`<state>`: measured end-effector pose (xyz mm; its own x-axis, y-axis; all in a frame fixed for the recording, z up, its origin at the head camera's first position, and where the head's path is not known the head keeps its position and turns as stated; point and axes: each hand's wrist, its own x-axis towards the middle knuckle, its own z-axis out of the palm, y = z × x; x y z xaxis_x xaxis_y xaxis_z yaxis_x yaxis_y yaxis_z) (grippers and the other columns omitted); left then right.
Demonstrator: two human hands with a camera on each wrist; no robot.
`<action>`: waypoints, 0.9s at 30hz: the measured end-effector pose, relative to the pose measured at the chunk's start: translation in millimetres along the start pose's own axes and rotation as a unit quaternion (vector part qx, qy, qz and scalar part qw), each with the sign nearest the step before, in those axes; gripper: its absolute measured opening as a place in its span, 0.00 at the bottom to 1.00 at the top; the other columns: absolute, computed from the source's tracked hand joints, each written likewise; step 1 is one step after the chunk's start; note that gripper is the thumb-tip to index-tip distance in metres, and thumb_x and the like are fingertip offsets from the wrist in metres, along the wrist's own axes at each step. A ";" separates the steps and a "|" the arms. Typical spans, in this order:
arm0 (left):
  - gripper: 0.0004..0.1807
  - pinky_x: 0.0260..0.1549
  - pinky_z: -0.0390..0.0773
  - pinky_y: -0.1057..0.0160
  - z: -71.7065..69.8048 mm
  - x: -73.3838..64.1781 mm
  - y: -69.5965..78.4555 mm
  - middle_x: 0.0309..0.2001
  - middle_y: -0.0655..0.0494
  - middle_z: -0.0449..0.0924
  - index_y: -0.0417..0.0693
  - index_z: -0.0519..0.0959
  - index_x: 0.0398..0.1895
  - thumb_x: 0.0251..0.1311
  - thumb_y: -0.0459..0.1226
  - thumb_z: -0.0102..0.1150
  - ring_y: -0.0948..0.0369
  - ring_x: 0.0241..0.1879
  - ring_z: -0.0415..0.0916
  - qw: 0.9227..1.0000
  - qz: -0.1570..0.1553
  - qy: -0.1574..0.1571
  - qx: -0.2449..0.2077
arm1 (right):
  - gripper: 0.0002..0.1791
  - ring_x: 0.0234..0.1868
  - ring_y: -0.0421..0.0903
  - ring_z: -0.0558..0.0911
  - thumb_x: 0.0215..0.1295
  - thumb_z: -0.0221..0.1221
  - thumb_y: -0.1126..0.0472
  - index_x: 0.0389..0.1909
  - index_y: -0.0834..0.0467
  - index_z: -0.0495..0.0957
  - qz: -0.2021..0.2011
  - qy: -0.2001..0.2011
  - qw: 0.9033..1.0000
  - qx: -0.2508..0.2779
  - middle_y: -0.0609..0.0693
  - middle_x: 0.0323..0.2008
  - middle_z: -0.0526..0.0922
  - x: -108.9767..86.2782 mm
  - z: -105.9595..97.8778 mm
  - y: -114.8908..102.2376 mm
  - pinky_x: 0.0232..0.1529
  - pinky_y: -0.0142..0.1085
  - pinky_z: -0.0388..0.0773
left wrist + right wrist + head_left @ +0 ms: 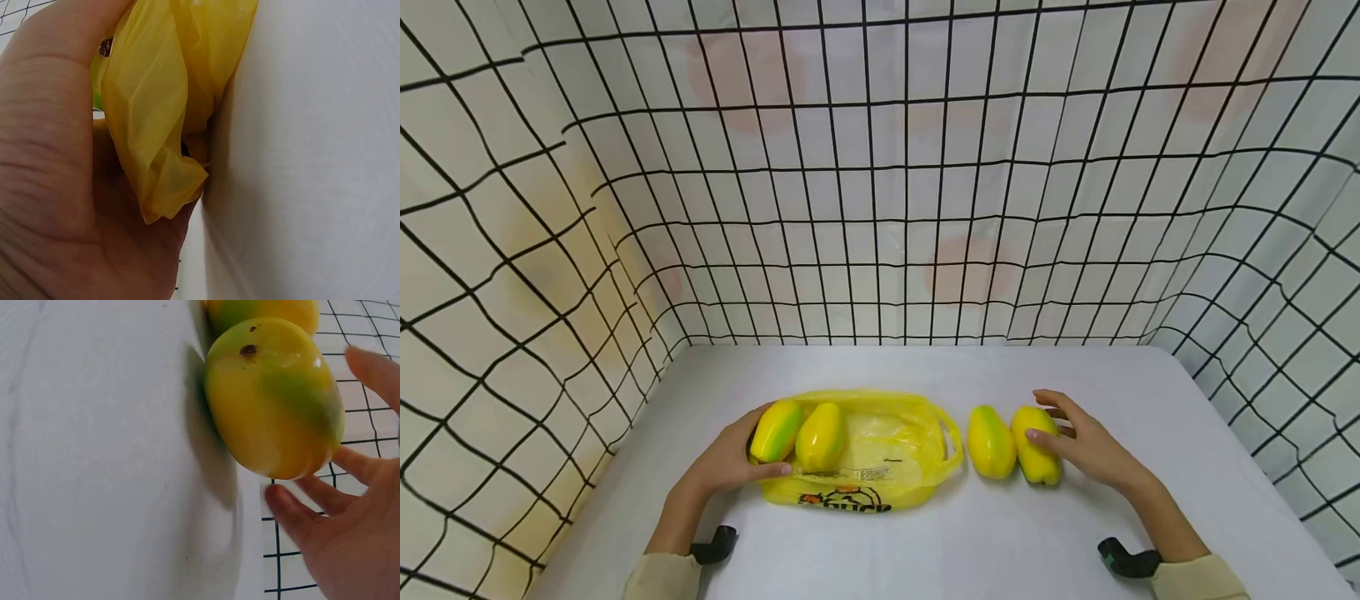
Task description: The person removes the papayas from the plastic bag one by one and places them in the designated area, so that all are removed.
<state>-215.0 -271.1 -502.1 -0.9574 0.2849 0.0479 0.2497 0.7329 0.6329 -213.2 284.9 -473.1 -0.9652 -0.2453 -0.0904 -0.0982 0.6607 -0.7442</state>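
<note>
A yellow plastic bag (917, 454) with black and red print lies flat on the table. Two yellow-green papayas lie on its left part, a left one (777, 431) and a second one (821, 438) beside it. My left hand (730, 454) grips the bag's left end around the left papaya, thumb in front; crumpled bag (150, 112) fills the palm in the left wrist view. Right of the bag lie two more papayas, one (991, 442) next to the other (1037, 446). At the rightmost papaya (275, 400), my right hand (1086, 442) has spread fingers, thumb over its side.
The white table (985, 550) extends in front of the bag. Black grid netting (910, 192) over pale cloth rises behind the table and on both sides. Black wrist mounts sit at the left wrist (715, 546) and right wrist (1127, 558).
</note>
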 end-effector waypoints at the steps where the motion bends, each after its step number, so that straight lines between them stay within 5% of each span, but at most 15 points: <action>1: 0.54 0.47 0.74 0.57 -0.5 -1.5 -0.2 0.49 0.70 0.73 0.68 0.59 0.70 0.36 0.64 0.72 0.64 0.43 0.72 1.000 -0.001 0.000 -0.002 | 0.44 0.68 0.68 0.62 0.64 0.55 0.35 0.74 0.49 0.51 0.000 0.005 1.000 0.004 0.60 0.73 0.56 0.0 -0.4 -0.5 0.60 0.64 0.66; 27: 0.51 0.48 0.74 0.56 -0.4 -2.0 -1.1 0.49 0.71 0.73 0.73 0.58 0.68 0.38 0.65 0.71 0.64 0.43 0.72 1.000 -0.002 -0.001 -0.015 | 0.38 0.69 0.67 0.62 0.67 0.53 0.38 0.72 0.51 0.56 -0.055 0.077 0.995 0.008 0.57 0.72 0.60 6.6 -6.7 -29.0 0.64 0.63 0.61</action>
<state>-213.4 -272.7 -502.6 -0.9580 0.2834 0.0443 0.2418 0.7150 0.6560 -218.3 268.9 -447.6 -0.9748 -0.2022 0.0939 -0.2022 0.6248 -0.7541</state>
